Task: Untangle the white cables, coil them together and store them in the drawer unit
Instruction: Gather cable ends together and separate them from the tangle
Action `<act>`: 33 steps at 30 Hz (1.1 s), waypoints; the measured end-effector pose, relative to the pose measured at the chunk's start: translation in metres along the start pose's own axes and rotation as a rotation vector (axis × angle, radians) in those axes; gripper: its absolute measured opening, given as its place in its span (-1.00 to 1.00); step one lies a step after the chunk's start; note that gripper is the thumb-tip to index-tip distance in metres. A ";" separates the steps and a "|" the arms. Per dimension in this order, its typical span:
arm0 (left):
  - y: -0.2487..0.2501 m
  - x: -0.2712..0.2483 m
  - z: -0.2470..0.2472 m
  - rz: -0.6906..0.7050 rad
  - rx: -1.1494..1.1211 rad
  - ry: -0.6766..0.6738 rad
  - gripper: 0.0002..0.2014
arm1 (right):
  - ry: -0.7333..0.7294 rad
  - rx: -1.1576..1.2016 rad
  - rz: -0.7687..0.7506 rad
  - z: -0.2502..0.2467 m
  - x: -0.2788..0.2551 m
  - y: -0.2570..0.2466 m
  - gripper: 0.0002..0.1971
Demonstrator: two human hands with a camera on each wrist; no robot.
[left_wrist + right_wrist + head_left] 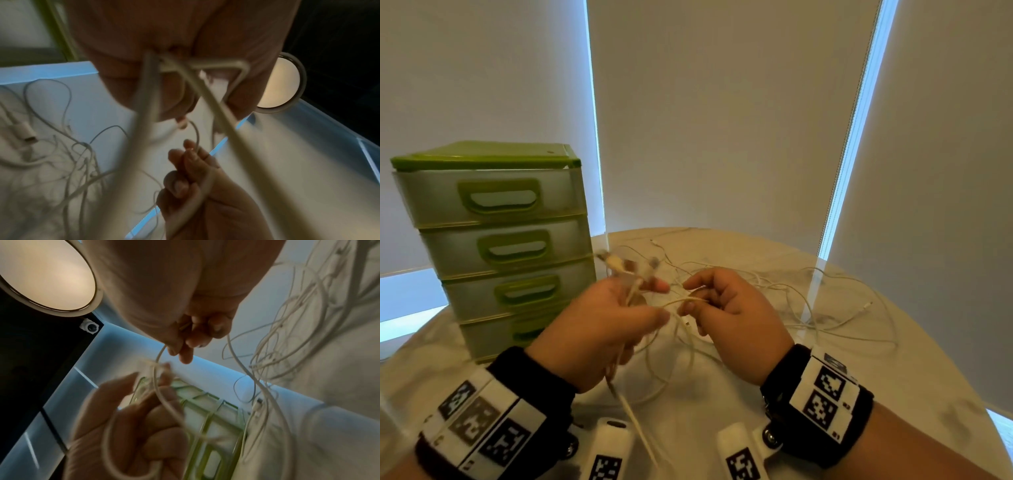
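Observation:
Thin white cables (pixel 835 308) lie tangled across the round table (pixel 893 394), with loose loops at the right. My left hand (pixel 616 318) grips a bunch of cable strands (pixel 207 92); their plug ends (pixel 616 263) stick up past the fingers. My right hand (pixel 726 308) pinches one strand (pixel 688 300) that runs across to the left hand, also seen as the strand (pixel 159 353) in the right wrist view. The green and translucent drawer unit (pixel 500 246) stands at the left, all drawers closed. Both hands hover above the table.
Closed roller blinds (pixel 722 120) hang behind the table. A round ceiling lamp (pixel 43 274) shows in the wrist views. A white adapter plug (pixel 24 131) lies among the cable loops on the table. The table's near edge lies below my wrists.

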State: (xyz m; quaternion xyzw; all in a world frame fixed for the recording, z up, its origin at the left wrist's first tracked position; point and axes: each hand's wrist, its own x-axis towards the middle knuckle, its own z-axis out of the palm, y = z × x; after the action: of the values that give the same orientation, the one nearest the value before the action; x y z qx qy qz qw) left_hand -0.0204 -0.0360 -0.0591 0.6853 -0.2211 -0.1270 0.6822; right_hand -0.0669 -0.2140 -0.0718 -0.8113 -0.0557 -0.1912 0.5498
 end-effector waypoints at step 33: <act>0.014 0.001 -0.076 0.313 -0.805 0.071 -0.44 | 0.145 -0.439 0.220 -0.060 0.027 0.028 -0.76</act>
State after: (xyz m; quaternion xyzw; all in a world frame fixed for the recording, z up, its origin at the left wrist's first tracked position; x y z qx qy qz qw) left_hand 0.0147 0.0306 -0.0427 0.3269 -0.2316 -0.0746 0.9132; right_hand -0.0487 -0.2828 -0.0670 -0.8965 0.1153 -0.1956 0.3804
